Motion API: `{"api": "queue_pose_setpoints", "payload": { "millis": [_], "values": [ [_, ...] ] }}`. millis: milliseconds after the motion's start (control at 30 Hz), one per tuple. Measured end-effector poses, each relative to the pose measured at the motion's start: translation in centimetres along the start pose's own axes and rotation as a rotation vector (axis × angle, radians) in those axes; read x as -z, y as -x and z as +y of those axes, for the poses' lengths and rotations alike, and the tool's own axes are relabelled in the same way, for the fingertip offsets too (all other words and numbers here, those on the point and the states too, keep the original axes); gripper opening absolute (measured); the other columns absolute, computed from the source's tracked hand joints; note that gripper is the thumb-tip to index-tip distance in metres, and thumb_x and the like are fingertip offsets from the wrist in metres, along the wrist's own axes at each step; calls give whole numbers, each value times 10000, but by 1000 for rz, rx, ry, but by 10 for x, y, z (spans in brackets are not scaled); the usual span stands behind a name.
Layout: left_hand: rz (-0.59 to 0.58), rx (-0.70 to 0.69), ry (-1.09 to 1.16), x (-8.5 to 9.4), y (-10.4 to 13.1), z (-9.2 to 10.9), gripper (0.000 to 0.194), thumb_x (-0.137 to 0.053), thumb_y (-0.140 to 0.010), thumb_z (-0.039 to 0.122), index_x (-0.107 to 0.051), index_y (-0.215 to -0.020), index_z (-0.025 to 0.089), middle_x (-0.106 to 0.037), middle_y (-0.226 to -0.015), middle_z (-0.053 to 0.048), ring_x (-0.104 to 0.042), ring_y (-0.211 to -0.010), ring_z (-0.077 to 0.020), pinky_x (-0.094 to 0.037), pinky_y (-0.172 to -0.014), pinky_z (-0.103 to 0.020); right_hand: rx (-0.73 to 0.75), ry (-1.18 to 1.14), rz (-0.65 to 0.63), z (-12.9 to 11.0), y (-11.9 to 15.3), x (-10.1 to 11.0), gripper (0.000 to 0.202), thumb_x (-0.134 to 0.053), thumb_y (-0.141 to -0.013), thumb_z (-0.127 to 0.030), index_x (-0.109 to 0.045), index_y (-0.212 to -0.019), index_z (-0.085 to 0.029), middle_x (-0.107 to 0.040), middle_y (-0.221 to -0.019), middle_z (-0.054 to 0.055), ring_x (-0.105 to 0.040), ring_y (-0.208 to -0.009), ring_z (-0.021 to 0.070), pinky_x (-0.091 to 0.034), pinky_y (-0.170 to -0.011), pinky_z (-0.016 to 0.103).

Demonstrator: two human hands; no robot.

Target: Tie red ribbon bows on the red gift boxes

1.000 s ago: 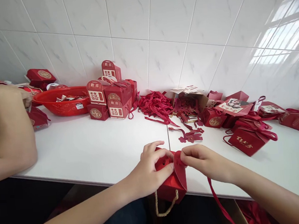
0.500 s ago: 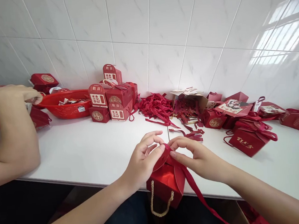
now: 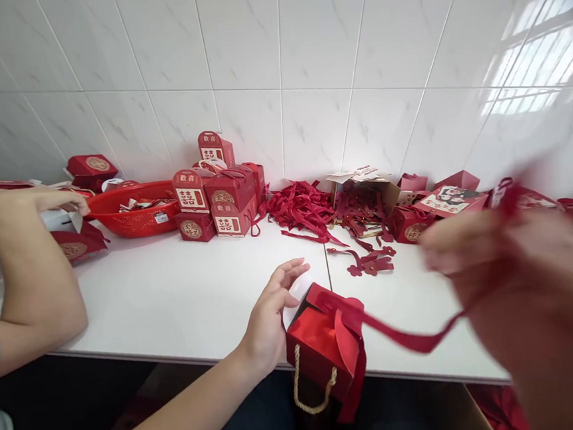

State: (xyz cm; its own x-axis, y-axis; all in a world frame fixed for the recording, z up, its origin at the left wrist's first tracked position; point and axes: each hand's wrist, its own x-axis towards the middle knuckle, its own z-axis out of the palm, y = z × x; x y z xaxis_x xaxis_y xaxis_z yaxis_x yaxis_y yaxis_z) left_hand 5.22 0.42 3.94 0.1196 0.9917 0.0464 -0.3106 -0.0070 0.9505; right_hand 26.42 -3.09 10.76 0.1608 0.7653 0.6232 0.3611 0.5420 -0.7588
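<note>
A small red gift box (image 3: 314, 366) with a gold rope handle (image 3: 311, 410) sits at the table's front edge. My left hand (image 3: 270, 317) is closed on the box's left side, its fingers at a raised flap with a pale inside. A dark red ribbon (image 3: 421, 342) is threaded at the box's top flaps, and one end hangs down its front. The long end runs right to my right hand (image 3: 533, 287), which is raised and smeared by motion. The ribbon passes up through that hand; its fingers are not sharp.
Behind my hands lie a ribbon pile (image 3: 300, 207), a carton of dark red cut pieces (image 3: 363, 201) and loose pieces (image 3: 371, 261). Stacked red boxes (image 3: 232, 193) and a red basket (image 3: 133, 215) stand left. Another person's arm (image 3: 36, 277) reaches in there. More boxes (image 3: 450, 199) line the right.
My right hand has left the top of the box and swung up and right, drawing the ribbon out with it. My left hand has shifted from the top flaps to the box's left side.
</note>
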Motion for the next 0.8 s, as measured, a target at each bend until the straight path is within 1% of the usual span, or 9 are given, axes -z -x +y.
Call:
{"api": "queue_pose_setpoints", "payload": {
  "millis": [67, 100, 133, 167, 233, 300, 500, 667, 800],
  "values": [
    [26, 63, 145, -2, 1, -1, 546, -417, -602, 113, -562, -1121, 201, -606, -1210, -54, -493, -1204, -244, -377, -1022, -392, -4, -14, -317, 4, 11, -27, 250, -484, -908, -387, -559, -732, -226, -581, -751, 15, -567, -719, 181, -481, -647, 317],
    [30, 84, 196, -2, 2, -1, 562, -422, -598, 112, -555, -1136, 205, -609, -1205, -50, -519, -1170, -243, -402, -996, -390, -2, 6, -466, 8, 15, -40, 256, -458, -919, -350, -534, -714, -218, -561, -748, 15, -549, -718, 175, -463, -664, 316],
    [33, 91, 228, -2, 2, -2, 572, -428, -595, 109, -552, -1144, 209, -610, -1203, -46, -535, -1147, -240, -415, -981, -384, 0, 49, -569, 11, 18, -52, 254, -436, -924, -310, -515, -705, -210, -545, -759, 18, -531, -729, 170, -446, -687, 320],
    [34, 86, 241, -2, 3, -2, 575, -432, -593, 104, -552, -1146, 209, -612, -1202, -43, -539, -1139, -234, -414, -982, -375, 3, 103, -616, 16, 21, -63, 255, -424, -921, -276, -495, -687, -203, -530, -765, 20, -516, -738, 168, -433, -705, 325],
    [32, 57, 237, -1, 4, -4, 571, -437, -598, 95, -556, -1145, 205, -615, -1197, -41, -529, -1148, -219, -392, -1002, -351, 1, 192, -627, 24, 23, -77, 259, -420, -905, -232, -461, -652, -197, -509, -769, 22, -498, -748, 168, -416, -721, 331],
    [24, 43, 233, 0, 4, -6, 565, -439, -605, 92, -558, -1145, 208, -619, -1190, -38, -532, -1139, -210, -384, -1005, -341, -21, 221, -625, 31, 23, -83, 251, -424, -886, -201, -445, -636, -195, -494, -766, 21, -495, -733, 161, -413, -709, 323],
    [19, 53, 275, 1, 4, -7, 517, -453, -614, 103, -574, -1107, 204, -632, -1165, -40, -579, -1045, -202, -435, -935, -328, -26, 238, -612, 36, 24, -81, 224, -450, -831, -129, -438, -616, -191, -477, -756, 15, -503, -710, 150, -413, -680, 305],
    [28, 79, 325, -1, 4, -7, 479, -472, -610, 83, -581, -1063, 195, -648, -1127, -37, -581, -1048, -193, -436, -923, -303, 13, 264, -614, 36, 23, -83, 201, -454, -849, -154, -464, -651, -191, -475, -767, 17, -497, -721, 154, -420, -695, 312],
    [58, 113, 389, -3, 5, -6, 240, -534, -729, 166, -591, -960, 194, -672, -988, -24, -596, -1013, -182, -440, -902, -282, 39, 269, -650, 36, 21, -84, 166, -456, -853, -152, -511, -704, -196, -475, -781, 19, -502, -758, 163, -428, -717, 317]
  ]
}}
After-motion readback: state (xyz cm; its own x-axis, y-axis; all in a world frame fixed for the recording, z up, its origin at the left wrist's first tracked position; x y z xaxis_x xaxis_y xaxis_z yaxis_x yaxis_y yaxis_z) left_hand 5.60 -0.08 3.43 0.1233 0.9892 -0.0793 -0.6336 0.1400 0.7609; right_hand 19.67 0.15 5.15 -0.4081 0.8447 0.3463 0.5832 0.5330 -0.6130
